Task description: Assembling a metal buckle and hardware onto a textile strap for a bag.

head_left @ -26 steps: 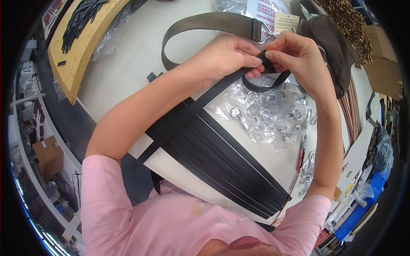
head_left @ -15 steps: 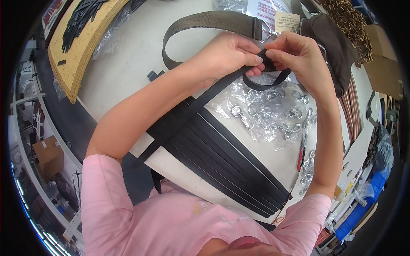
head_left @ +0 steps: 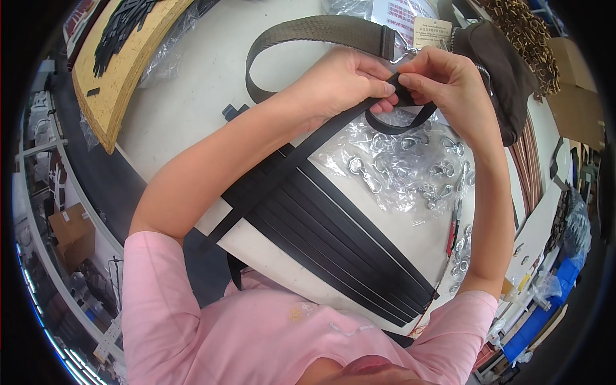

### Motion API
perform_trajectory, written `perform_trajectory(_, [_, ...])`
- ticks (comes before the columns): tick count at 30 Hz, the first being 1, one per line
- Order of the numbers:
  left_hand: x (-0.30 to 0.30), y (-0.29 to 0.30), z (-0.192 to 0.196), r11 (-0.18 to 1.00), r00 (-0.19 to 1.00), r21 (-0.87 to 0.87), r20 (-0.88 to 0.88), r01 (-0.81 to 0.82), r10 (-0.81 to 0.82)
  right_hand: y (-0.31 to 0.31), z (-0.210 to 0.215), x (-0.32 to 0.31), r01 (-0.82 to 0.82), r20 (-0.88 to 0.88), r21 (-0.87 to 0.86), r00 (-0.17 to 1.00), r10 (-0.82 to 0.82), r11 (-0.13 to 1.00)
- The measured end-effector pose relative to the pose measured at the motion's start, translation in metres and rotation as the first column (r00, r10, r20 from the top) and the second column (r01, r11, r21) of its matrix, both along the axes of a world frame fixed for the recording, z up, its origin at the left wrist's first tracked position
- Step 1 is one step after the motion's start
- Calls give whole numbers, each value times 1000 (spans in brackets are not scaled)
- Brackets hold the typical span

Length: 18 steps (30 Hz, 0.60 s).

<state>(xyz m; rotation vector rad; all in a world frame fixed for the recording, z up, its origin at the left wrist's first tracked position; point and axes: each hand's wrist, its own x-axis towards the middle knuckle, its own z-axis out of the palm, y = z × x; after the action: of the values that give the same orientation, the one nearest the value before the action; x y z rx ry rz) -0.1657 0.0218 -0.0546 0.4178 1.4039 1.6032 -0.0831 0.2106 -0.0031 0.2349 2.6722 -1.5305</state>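
Observation:
My left hand [head_left: 356,83] and my right hand [head_left: 443,76] meet near the far side of the table, each pinching one black strap [head_left: 321,133]. From the fingers the strap runs down to the near left, across a row of flat black strips [head_left: 333,237]. A loop of black strap hangs below my right hand. Behind the hands lies a dark brown bag [head_left: 497,70] with a wide brown webbing strap [head_left: 308,31] and a metal clasp at its end. Fingers partly hide the gripped spot.
Silver snap hooks [head_left: 362,174] lie in and around clear plastic below my hands. A red-handled tool [head_left: 453,234] rests beside my right forearm. At the far left, a wooden board [head_left: 96,115] bears black strips. Brass-coloured hardware [head_left: 529,32] is heaped at the far right beside a cardboard box [head_left: 574,109].

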Motion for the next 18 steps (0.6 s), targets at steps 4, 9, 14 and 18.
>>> perform_trajectory(4, [1, 1, 2, 1000, 1000, -23, -12, -9, 9, -1, 0, 1, 13, -9, 65, 1000, -12, 998])
perform_trajectory(9, [2, 0, 3, 1000, 1000, -3, -1, -3, 3, -2, -1, 1, 21, -27, 154, 999, -17, 988])
perform_trajectory(14, [2, -2, 2, 1000, 1000, 17, 10, 0, -1, -6, 3, 1, 23, -36, 167, 999, -17, 986])
perform_trajectory(18, [1, -2, 2, 999, 1000, 36, 0, 19, -19, -3, 2, 1, 11, -33, 165, 999, -5, 986])
